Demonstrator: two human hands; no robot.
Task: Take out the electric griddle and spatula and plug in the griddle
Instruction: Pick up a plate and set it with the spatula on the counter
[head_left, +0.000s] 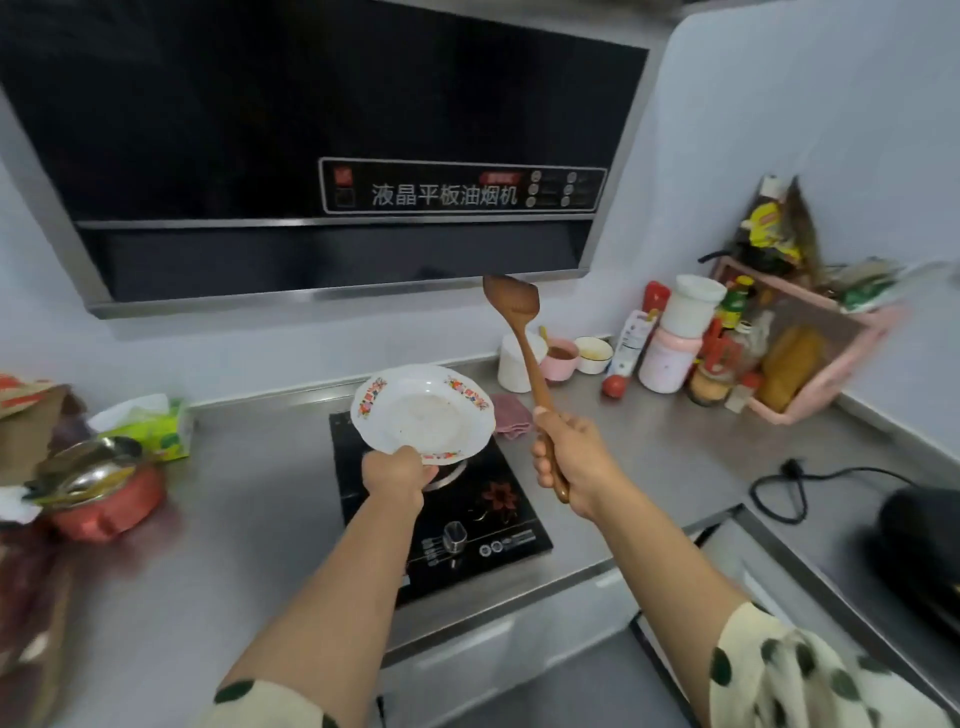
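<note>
While the right hand (569, 462) curls its fingers around the lower handle of the wooden spatula (511, 301), blade pointing up above the right edge of the induction cooktop (493, 525), the left hand (397, 475) pinches the rim of a floral plate (423, 410) over the cooktop's far half.

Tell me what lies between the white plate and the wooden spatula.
In the head view, a pink cloth lies on the counter between the plate and the spatula.

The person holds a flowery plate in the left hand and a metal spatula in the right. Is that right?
Not quite: the spatula is wooden, not metal, as the head view shows. The left hand does hold the plate, the right hand the spatula.
</note>
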